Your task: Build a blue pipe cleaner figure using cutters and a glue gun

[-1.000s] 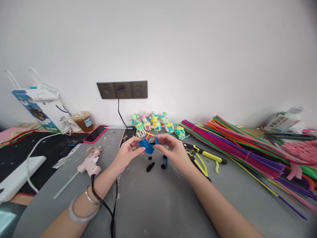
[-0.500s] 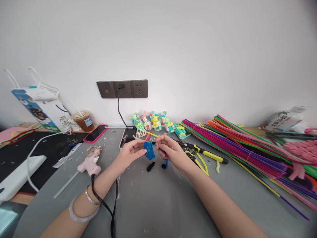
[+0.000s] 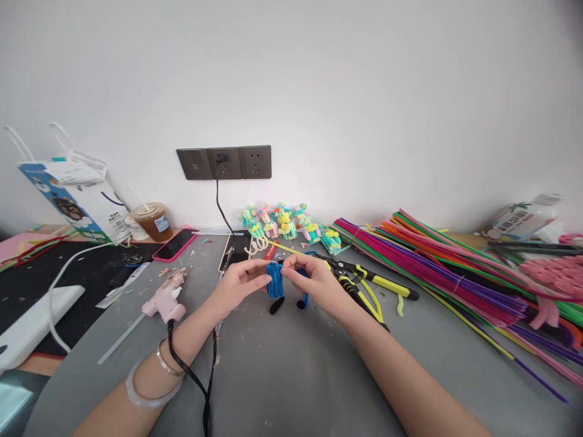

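A small bundle of blue fuzzy stems (image 3: 274, 280) is pinched between the thumb and fingers of my left hand (image 3: 241, 282). My right hand (image 3: 310, 280) touches its upper right edge with thumb and forefinger pressed together. Below the bundle a short black fuzzy piece (image 3: 276, 305) lies on the grey table (image 3: 282, 376). A blue stem with a black coiled end (image 3: 302, 303) rests beside it, partly hidden by my right hand.
Yellow-black pliers (image 3: 382, 284) and long coloured stems (image 3: 437, 273) lie to the right. A pink glue gun (image 3: 164, 303), a pink-cased phone (image 3: 175, 244) and a drink cup (image 3: 155, 221) are on the left. Several small pastel figures (image 3: 286, 227) stand by the wall.
My right hand has moved left and its fingertips now meet the blue bundle. The bundle is turned more upright in my left hand.
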Demonstrator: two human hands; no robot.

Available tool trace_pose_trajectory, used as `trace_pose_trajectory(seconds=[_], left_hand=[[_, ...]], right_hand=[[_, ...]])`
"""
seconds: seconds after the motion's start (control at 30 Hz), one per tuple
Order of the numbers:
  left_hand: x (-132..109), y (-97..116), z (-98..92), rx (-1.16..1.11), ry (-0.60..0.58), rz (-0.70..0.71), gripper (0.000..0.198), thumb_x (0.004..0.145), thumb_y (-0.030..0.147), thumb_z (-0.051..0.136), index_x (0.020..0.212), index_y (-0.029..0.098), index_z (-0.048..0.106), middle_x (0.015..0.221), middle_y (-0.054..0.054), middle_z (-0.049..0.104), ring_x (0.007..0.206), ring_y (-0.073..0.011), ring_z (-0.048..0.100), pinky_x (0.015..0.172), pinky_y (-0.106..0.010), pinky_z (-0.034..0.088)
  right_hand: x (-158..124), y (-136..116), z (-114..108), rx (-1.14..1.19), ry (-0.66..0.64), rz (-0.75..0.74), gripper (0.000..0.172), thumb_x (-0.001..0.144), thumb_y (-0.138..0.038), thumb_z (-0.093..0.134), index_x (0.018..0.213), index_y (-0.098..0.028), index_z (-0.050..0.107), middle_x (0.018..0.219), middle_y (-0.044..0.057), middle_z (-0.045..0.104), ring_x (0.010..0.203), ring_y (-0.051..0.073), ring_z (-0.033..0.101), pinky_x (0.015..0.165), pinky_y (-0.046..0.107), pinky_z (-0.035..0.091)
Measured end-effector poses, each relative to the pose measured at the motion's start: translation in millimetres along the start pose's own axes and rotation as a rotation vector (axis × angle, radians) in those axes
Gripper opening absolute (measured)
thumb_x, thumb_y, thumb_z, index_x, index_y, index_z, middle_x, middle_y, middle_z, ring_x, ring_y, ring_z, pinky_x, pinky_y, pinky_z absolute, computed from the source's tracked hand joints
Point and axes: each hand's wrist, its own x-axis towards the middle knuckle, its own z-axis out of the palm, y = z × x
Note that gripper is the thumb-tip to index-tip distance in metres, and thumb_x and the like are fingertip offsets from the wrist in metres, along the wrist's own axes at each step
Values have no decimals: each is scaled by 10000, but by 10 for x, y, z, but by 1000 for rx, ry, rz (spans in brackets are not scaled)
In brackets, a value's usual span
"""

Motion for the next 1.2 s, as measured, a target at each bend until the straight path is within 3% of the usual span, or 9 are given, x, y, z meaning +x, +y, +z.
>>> trace_pose_trajectory(seconds=[0.2, 0.47, 0.63, 0.8, 0.97, 1.2], left_hand=[[-9, 13, 3, 3, 30, -10, 311, 762, 328, 773, 1030, 169, 771, 868, -60, 753, 765, -184, 658, 674, -275, 550], [-21, 1, 4, -3, 43, -16, 397, 796, 428, 749, 1097, 170, 773, 995, -100, 770, 845, -217, 663, 731, -301, 536], [-32, 10, -3, -24, -8, -74, 483, 817, 488, 719, 1173, 163, 746, 990, -105, 763, 838, -222, 657, 722, -306, 520], [-39, 41, 7, -27, -4, -66, 439, 813, 480, 726, 1120, 167, 739, 958, -87, 740, 804, -197, 623, 691, -279, 487], [-53, 81, 43, -140, -21, -71, 351, 800, 483, 748, 940, 191, 612, 709, 26, 591, 636, -117, 527, 599, -218, 429], [-53, 69, 23, -83, -33, -24, 338, 838, 493, 703, 919, 188, 581, 752, 19, 568, 662, -116, 510, 593, -216, 384]], right_hand=[[-5, -23, 51, -80, 68, -89, 278, 834, -446, 654, 748, -188, 595, 671, -10, 527, 625, 134, 461, 624, 281, 403], [-11, -3, 89, -77, 100, -110, 244, 843, -397, 658, 756, -214, 523, 685, -23, 496, 646, 141, 456, 639, 285, 383], [-4, 23, 75, 29, 68, -146, 293, 825, -394, 709, 809, -230, 467, 697, -50, 473, 643, 128, 468, 644, 279, 371], [-1, 22, 51, 58, 26, -87, 313, 814, -425, 734, 945, -221, 536, 645, -67, 472, 598, 121, 435, 596, 278, 330], [-11, -23, 24, 133, -43, 36, 408, 776, -488, 756, 1017, -194, 609, 656, -63, 475, 528, 91, 359, 507, 266, 264], [-5, 35, 29, 207, -121, 110, 401, 768, -509, 767, 955, -181, 634, 641, -71, 491, 479, 58, 315, 470, 244, 237]])
